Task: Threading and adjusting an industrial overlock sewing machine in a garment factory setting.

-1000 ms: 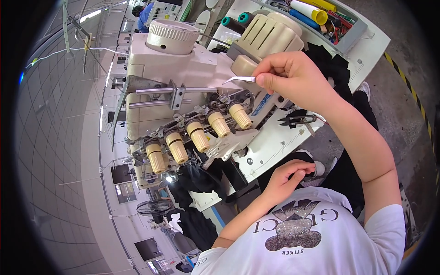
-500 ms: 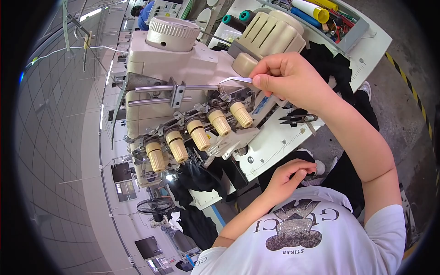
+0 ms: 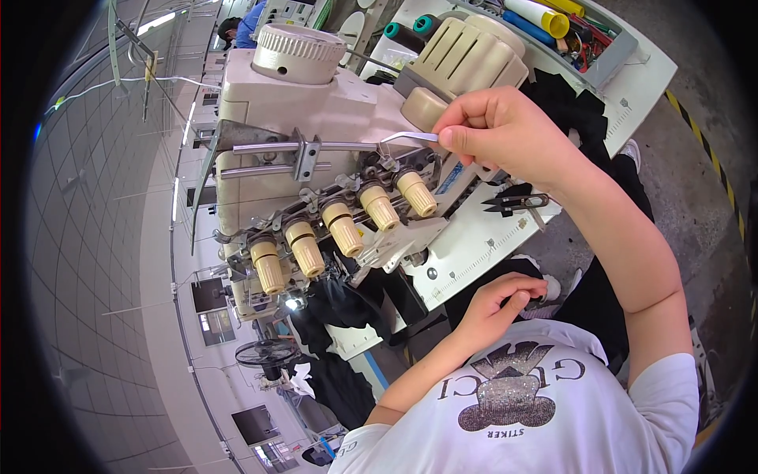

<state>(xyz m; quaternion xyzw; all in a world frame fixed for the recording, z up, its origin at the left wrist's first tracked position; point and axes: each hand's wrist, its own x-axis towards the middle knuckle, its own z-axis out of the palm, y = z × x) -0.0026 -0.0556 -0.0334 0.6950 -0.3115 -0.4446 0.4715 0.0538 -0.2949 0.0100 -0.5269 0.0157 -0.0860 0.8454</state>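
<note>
Pinched between thumb and fingers of the right hand (image 3: 509, 136), bent-tip tweezers (image 3: 412, 136) point left above an industrial sewing machine's (image 3: 316, 107) tension knobs (image 3: 343, 230), seemingly for threading, which next calls for a steady tip; the left hand (image 3: 499, 306), nearer the body, curls loosely, contents unclear.

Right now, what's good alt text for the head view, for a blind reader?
A person's right hand pinches a slim bent-tipped tool, probably tweezers, at a pale sewing machine with five cream knobs. The left hand is loosely curled near their white shirt.
</note>
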